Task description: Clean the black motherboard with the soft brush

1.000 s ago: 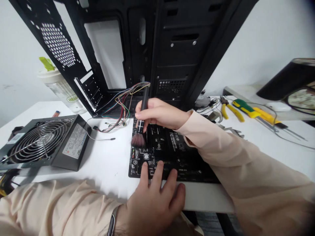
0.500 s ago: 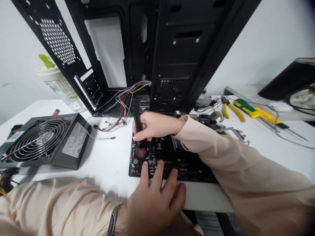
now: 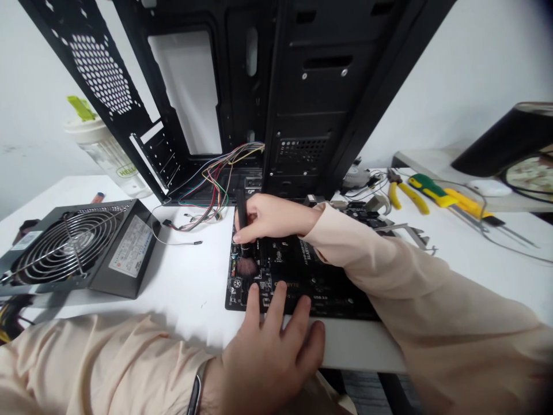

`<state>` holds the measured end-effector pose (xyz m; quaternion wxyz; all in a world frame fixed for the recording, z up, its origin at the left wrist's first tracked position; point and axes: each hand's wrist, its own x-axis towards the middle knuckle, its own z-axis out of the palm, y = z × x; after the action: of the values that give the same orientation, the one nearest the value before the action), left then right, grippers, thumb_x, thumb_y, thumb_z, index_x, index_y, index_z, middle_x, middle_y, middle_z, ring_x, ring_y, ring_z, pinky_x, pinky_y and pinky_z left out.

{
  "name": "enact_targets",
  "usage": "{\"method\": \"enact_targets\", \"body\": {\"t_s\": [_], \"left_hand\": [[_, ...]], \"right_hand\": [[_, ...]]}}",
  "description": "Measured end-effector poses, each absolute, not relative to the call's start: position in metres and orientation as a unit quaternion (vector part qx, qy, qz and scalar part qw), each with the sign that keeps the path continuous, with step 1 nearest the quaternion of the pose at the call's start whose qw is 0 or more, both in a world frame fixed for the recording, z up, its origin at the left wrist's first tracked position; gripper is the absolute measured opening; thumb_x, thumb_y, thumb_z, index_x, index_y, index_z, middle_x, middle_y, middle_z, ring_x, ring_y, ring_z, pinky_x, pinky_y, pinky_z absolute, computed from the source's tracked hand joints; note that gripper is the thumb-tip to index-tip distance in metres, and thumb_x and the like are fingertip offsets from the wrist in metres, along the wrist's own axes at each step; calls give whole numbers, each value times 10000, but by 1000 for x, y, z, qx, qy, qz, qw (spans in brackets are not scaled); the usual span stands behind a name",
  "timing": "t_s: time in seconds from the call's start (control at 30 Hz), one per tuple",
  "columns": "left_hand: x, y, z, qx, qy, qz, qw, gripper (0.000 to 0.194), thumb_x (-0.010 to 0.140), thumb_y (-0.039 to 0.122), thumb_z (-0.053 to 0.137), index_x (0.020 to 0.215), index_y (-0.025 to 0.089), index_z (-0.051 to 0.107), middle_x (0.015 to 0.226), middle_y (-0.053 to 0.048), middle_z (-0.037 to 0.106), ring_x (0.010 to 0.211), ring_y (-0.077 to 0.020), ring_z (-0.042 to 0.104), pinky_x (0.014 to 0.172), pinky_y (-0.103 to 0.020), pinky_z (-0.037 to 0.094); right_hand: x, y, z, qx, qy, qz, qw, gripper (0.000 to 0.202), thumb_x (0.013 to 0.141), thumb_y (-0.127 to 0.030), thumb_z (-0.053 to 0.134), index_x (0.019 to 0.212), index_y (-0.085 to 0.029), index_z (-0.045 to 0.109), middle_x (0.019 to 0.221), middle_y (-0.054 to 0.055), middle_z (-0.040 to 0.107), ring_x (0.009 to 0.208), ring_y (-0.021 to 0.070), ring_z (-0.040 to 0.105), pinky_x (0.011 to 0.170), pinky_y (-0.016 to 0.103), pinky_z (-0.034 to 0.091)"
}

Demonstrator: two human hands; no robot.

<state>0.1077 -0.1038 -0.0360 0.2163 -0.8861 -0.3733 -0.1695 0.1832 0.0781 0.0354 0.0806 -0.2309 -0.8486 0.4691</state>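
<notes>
Clamps the brush (image 3: 242,218) in the right grip (image 3: 273,217), with bristles (image 3: 247,267) on the circuit board (image 3: 298,268) directly beneath, and rests the spread left grip (image 3: 273,350) on that board's near side, apparently mid-brushing, with finished area unclear.

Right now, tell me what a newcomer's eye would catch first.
Probably the tall black computer case at the back. In front of it, the right hand holds a brush, bristles down, on a dark circuit board, while the left hand rests on its near edge. The power supply sits at left.
</notes>
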Motion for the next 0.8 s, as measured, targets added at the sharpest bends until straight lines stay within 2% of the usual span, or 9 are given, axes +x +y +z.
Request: {"method": "enact_targets", "body": {"t_s": [0.27,0.67,0.8], "left_hand": [[110,-103,-34,-882,-377,-175,220,249,970,229,445,1104,261,652,1170,-33,661,996,-349,643,703,-567,567],[109,-104,-35,-884,-378,-172,217,256,975,233,435,1113,257,649,1188,-39,654,1010,-354,639,705,-580,568],[109,-104,-33,-886,-377,-165,214,264,978,236,423,1106,258,653,1182,-32,659,998,-353,648,694,-571,580]], "right_hand": [[180,74,41,-282,-795,531,79,86,722,-152,640,678,-132,569,617,-30,588,555,91,586,535,201,480],[177,71,36,-320,-829,445,113,74,704,-175,651,677,-138,593,654,17,651,555,126,622,482,205,447],[178,66,42,-339,-845,398,116,117,703,-209,669,654,-138,590,570,9,624,519,129,617,474,206,427]]}}
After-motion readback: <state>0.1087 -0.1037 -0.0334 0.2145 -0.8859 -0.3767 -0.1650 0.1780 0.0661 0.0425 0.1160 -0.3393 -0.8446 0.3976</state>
